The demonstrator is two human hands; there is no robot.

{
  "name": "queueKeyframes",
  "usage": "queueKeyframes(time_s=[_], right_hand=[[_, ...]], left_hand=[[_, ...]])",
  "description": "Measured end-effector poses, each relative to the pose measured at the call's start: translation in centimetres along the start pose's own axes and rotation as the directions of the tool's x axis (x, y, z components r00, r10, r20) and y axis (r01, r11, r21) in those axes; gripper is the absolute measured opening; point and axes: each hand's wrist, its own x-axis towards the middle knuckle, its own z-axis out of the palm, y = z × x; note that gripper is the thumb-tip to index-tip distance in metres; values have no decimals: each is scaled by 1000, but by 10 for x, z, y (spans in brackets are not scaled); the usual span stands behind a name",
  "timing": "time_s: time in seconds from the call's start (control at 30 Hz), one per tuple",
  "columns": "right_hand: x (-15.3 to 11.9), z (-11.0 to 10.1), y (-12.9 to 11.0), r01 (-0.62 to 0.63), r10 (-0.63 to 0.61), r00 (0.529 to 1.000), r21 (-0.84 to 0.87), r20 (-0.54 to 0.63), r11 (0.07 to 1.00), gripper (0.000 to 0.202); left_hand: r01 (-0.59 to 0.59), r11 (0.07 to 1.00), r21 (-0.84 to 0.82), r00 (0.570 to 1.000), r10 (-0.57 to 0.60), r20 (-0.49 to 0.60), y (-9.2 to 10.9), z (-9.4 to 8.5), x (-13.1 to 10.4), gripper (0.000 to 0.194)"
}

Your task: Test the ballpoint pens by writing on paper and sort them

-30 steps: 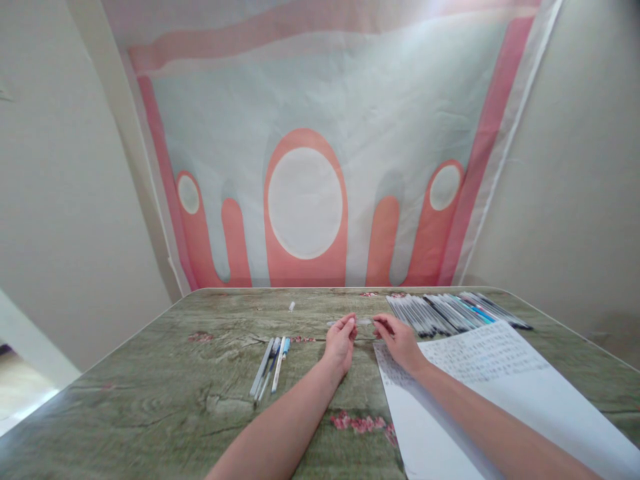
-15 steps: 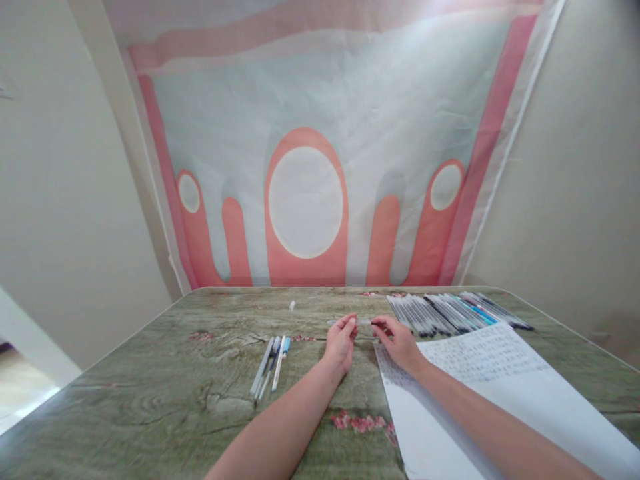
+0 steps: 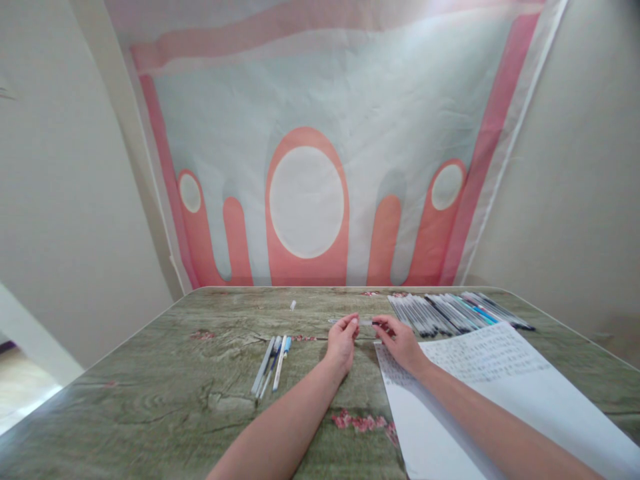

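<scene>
Near the middle of the table, my left hand point(image 3: 343, 341) is closed on a clear pen point(image 3: 365, 323), whose far end sticks out to the left of the fingers. The fingertips of my right hand point(image 3: 397, 343) pinch the dark end of the same pen. Below my right forearm lies a white sheet of paper point(image 3: 450, 413) with rows of handwriting on its upper part. A long row of pens point(image 3: 435, 315) lies side by side beyond the paper.
Several pens and markers point(image 3: 270, 365) lie together left of my left hand. A small white cap-like piece point(image 3: 293, 305) sits near the back of the wood-patterned table point(image 3: 165, 373). Behind the table hangs a pink and grey cloth point(image 3: 305, 267).
</scene>
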Motion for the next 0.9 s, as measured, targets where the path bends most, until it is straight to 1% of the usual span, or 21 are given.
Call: queueKeyframes(time_s=[0.2,0.63,0.8,0.9], right_hand=[[0,-1,-1,11,-11,1000,-19,1,1000,25],[-2,-3,-3,-2,2,1000,0,20,1000,28],[-2,-4,-1,-22,23,999,-24,31,999,28],[-2,-4,-1,-19,21,999,-70,33,997,30]], left_hand=[[-35,998,43,999,35,6,-3,-1,1,26],[-63,993,99,998,60,26,-5,-3,2,32],[-92,985,146,995,88,37,-9,-5,5,33],[-117,976,185,992,107,64,-9,-6,4,32]])
